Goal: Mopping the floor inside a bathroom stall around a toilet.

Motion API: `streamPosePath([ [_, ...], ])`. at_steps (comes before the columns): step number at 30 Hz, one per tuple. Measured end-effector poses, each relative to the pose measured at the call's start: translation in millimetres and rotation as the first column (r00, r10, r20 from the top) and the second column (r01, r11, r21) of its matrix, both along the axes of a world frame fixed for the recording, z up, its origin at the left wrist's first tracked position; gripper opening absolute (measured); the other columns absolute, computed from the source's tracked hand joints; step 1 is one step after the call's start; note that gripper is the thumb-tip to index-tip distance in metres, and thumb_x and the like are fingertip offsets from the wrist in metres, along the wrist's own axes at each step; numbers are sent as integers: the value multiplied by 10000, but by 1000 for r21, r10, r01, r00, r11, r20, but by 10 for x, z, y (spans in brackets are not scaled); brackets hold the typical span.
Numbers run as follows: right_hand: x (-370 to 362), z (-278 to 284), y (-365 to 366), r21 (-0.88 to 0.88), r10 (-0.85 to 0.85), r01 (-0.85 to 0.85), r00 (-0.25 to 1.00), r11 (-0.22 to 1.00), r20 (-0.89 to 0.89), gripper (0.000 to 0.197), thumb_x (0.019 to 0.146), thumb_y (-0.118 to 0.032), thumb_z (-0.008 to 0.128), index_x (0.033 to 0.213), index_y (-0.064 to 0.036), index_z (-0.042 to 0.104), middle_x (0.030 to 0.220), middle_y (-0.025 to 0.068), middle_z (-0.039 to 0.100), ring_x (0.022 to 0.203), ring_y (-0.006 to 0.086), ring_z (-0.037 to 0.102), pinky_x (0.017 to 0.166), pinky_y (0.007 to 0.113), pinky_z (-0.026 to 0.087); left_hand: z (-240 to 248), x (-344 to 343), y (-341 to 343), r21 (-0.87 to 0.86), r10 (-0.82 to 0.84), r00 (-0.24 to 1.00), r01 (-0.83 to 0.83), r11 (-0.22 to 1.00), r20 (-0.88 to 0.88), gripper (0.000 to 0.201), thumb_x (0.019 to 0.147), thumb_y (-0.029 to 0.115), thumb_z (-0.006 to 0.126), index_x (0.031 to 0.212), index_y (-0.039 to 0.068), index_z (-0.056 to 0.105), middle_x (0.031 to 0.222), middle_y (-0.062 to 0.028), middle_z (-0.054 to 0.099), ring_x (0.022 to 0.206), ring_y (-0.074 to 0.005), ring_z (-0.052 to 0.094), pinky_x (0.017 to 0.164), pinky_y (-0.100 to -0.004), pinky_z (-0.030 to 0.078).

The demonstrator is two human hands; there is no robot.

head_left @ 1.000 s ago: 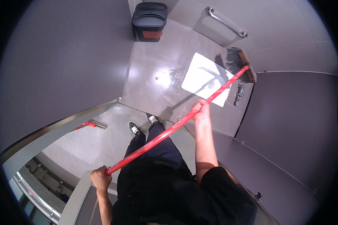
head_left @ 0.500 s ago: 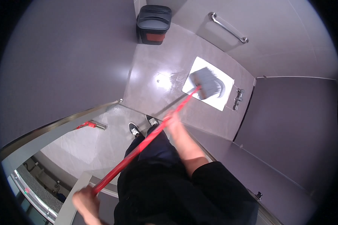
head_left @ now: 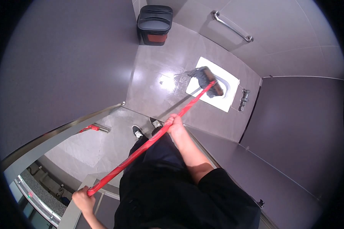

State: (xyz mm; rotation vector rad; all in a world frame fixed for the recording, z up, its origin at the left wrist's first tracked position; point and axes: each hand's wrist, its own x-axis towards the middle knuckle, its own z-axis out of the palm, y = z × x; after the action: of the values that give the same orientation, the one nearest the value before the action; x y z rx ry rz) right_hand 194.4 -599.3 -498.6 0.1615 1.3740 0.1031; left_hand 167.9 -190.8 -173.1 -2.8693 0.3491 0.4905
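My left hand (head_left: 82,198) is closed around the top end of a long red handle. Farther down the shaft my right hand (head_left: 174,124) grips it as well. This is a broom (head_left: 153,139) with a brown head and long grey bristles. Its head rests over a white squat toilet (head_left: 221,104) set in the floor. The bristles look wet and clumped, and they bend to the left across the toilet's left rim, with some strands reaching the tile. Part of the toilet's bowl is hidden under the broom head.
A black lidded bin (head_left: 155,24) stands at the far left of the cubicle. There is a grab bar (head_left: 233,26) on the far wall and a flush valve (head_left: 244,100) right of the toilet. Partitions (head_left: 65,68) rise on both sides. A red-and-metal squeegee (head_left: 97,128) lies outside the left partition.
The broom head has shifted slightly right over the toilet, and its bristles have flipped from trailing right to trailing left. Both hands keep hold; the left has dropped a little.
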Motion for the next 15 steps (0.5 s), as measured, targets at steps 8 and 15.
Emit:
streamPosePath([
  [8,-112,483,-1034,-401,-27,32,999,915,17,317,745,-117,487,535,-175,257,420,-56,233,332,93,251,336,230,252,-816,91,-405,-198,37,998,-46,979,-50,116,584,101,610,542,57,510,509,-117,506,486,-309,519,452,-373,394],
  [15,-130,168,-1329,-513,-12,1,1000,858,-18,309,757,-132,479,527,-177,278,418,-49,251,330,93,268,335,225,260,-506,140,-724,-284,-37,996,14,959,-75,94,580,91,590,547,72,504,530,-109,506,478,-306,504,456,-372,383],
])
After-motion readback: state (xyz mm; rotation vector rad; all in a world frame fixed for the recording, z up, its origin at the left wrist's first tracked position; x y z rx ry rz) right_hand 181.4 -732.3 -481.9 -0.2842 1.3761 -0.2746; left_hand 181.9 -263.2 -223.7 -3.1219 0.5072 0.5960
